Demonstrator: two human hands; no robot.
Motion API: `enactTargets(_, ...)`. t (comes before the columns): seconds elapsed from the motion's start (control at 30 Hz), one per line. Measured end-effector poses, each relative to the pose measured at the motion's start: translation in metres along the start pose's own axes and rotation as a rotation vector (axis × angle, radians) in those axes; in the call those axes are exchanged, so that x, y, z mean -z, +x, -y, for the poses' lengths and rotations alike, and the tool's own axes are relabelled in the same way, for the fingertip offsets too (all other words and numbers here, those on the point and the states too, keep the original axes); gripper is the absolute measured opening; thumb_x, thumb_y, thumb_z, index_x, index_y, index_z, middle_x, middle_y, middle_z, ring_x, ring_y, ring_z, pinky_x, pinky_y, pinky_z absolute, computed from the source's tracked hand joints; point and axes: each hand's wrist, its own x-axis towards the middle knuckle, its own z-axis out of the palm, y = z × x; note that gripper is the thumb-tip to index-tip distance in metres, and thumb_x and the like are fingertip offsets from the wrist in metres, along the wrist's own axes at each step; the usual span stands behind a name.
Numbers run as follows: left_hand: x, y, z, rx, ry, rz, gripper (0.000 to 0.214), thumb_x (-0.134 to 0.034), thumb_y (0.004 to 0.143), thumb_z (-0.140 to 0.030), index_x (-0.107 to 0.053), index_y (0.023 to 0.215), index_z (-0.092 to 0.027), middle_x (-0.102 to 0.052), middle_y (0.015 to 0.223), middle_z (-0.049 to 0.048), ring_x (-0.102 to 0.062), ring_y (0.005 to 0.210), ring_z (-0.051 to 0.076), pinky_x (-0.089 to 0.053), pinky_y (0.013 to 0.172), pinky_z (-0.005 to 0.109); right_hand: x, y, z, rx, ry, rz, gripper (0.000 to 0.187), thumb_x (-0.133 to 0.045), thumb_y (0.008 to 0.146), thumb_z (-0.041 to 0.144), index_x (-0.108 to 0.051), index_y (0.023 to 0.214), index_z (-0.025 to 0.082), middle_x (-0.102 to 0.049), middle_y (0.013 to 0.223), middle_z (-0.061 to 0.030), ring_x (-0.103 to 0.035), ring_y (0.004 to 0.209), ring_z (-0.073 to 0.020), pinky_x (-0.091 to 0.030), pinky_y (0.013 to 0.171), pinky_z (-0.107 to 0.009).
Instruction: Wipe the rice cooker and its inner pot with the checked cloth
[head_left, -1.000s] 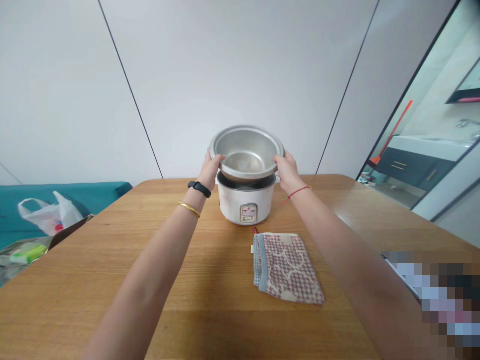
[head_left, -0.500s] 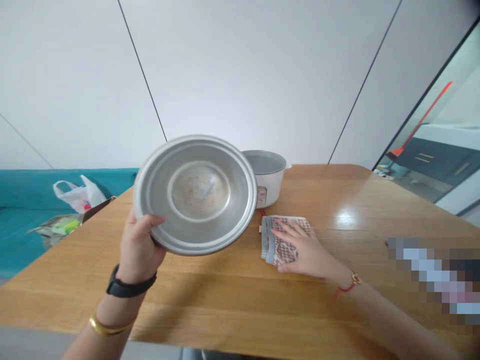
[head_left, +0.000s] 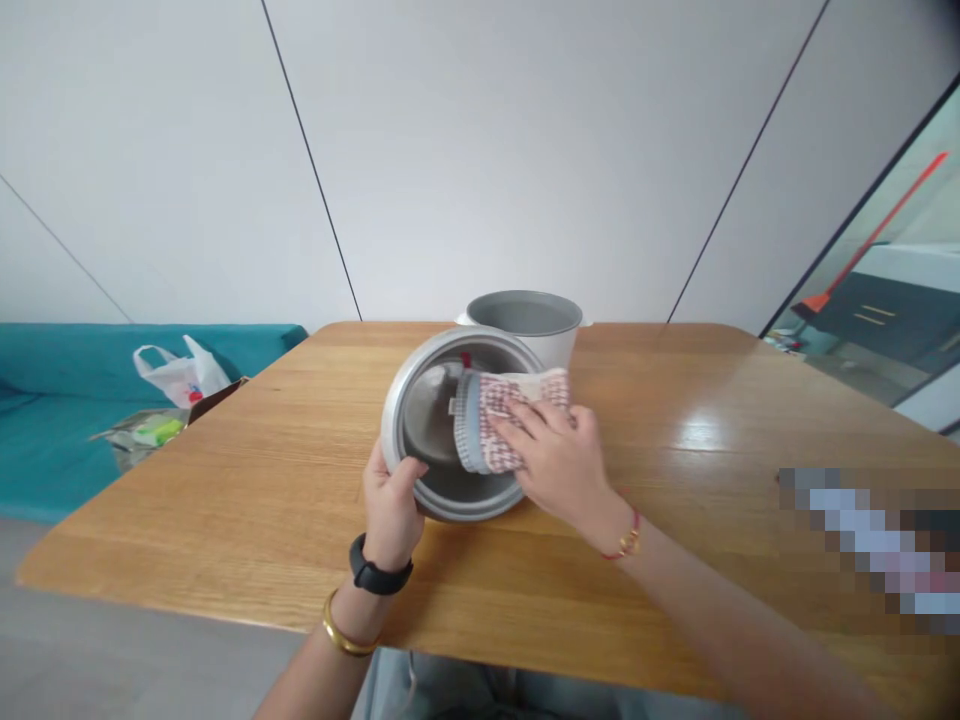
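A round silver metal pot (head_left: 427,490) is tilted toward me over the table. My left hand (head_left: 394,510) grips its lower left rim, thumb on the inside and fingers behind. My right hand (head_left: 555,460) presses a folded, red-and-white patterned cloth (head_left: 499,425) with a blue-grey edge into the pot's right side. Its fingers lie spread over the cloth, and the cloth hides part of the interior. Just behind stands a white cooker (head_left: 559,348) with a grey inside, partly covered by the pot.
The wooden table (head_left: 300,480) reaches back to a white panelled wall (head_left: 510,150). At the left, a white plastic bag (head_left: 184,375) and an open box (head_left: 150,430) sit on a teal sofa (head_left: 52,400). A blurred-out patch (head_left: 862,530) covers the table's right side.
My left hand has brought the pot to the right and tilted it. The cloth has left the table with my right hand and now lies inside the pot. The view has shifted slightly.
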Motion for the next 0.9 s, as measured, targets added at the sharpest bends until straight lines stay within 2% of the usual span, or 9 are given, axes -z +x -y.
enactTargets(0.07,-0.006,-0.006,0.001,-0.022,0.021,0.033,0.025,-0.069,0.055,-0.011,-0.068,0.078,-0.022,-0.063,0.069,-0.0048,-0.054,0.066,0.013,-0.046,0.060,0.020,-0.010,0.020,0.021,0.034,-0.055,0.208,0.039,-0.055,0.094,0.033,-0.071,0.123,0.014,-0.068,0.129,-0.0190,-0.052,0.131,-0.0359,-0.014,0.118,-0.063)
enactTargets(0.13,-0.010,-0.008,0.000,-0.033,0.037,0.069,0.024,-0.068,0.058,-0.010,-0.067,0.078,-0.023,-0.063,0.069,-0.0049,-0.054,0.066,0.014,-0.046,0.061,0.021,-0.020,0.029,0.035,0.074,0.022,0.324,0.043,-0.048,0.100,0.044,-0.073,0.119,0.013,-0.073,0.118,-0.0177,-0.055,0.127,-0.0358,-0.004,0.119,-0.065)
enactTargets(0.27,-0.011,-0.006,-0.006,-0.088,0.088,0.108,0.025,-0.068,0.062,-0.009,-0.070,0.082,-0.023,-0.068,0.077,-0.0045,-0.058,0.072,0.015,-0.048,0.067,0.022,-0.026,0.023,0.057,0.176,0.355,0.308,0.052,-0.040,0.104,0.058,-0.064,0.130,0.021,-0.067,0.136,-0.0094,-0.052,0.133,-0.0285,-0.023,0.120,-0.050)
enactTargets(0.33,-0.007,-0.005,-0.011,-0.101,0.087,0.111,0.025,-0.069,0.061,-0.009,-0.071,0.081,-0.023,-0.068,0.078,-0.0050,-0.058,0.073,0.014,-0.048,0.067,0.021,-0.024,0.016,0.057,0.196,0.407,0.281,0.072,-0.048,0.093,0.075,-0.059,0.138,0.019,-0.064,0.139,-0.0118,-0.050,0.136,-0.0296,-0.026,0.120,-0.047)
enactTargets(0.43,0.001,-0.003,-0.020,-0.042,0.048,0.135,0.029,-0.068,0.057,-0.009,-0.071,0.081,-0.024,-0.067,0.073,-0.0054,-0.054,0.066,0.013,-0.045,0.059,0.020,-0.019,0.009,0.035,0.249,0.230,0.285,0.105,-0.062,0.070,0.088,-0.057,0.142,0.012,-0.062,0.138,-0.0206,-0.046,0.138,-0.0396,-0.012,0.123,-0.059)
enactTargets(0.53,0.005,0.000,-0.031,0.035,0.075,0.176,0.030,-0.068,0.053,-0.009,-0.072,0.080,-0.022,-0.066,0.071,-0.0039,-0.052,0.064,0.013,-0.043,0.056,0.020,-0.014,0.005,0.006,0.364,-0.005,0.334,0.075,-0.074,0.078,0.060,-0.065,0.133,0.010,-0.063,0.135,-0.0245,-0.049,0.134,-0.0424,-0.007,0.122,-0.063)
enactTargets(0.63,-0.002,0.009,-0.046,0.051,0.102,0.205,0.027,-0.066,0.051,-0.010,-0.071,0.075,-0.019,-0.065,0.068,-0.0022,-0.051,0.062,0.014,-0.041,0.054,0.020,-0.013,0.000,0.003,0.444,-0.069,0.354,0.047,-0.065,0.085,0.025,-0.067,0.130,0.011,-0.069,0.124,-0.0212,-0.060,0.122,-0.0361,-0.021,0.119,-0.056)
enactTargets(0.77,-0.020,0.031,-0.069,0.113,0.182,0.382,0.034,-0.063,0.049,-0.010,-0.074,0.081,-0.018,-0.065,0.068,-0.0003,-0.052,0.061,0.015,-0.040,0.052,0.021,-0.023,-0.009,0.040,0.356,0.055,0.333,0.048,-0.061,0.084,0.020,-0.064,0.131,0.009,-0.072,0.119,-0.0173,-0.063,0.117,-0.0331,-0.034,0.111,-0.047)
enactTargets(0.9,-0.027,0.054,-0.071,0.256,0.283,0.549,0.034,-0.060,0.047,-0.009,-0.073,0.078,-0.016,-0.063,0.065,0.0011,-0.054,0.058,0.016,-0.041,0.051,0.024,-0.031,-0.014,0.065,0.212,0.178,0.403,0.036,-0.059,0.087,0.028,-0.067,0.117,0.010,-0.074,0.111,-0.0150,-0.067,0.104,-0.0300,-0.043,0.099,-0.043)
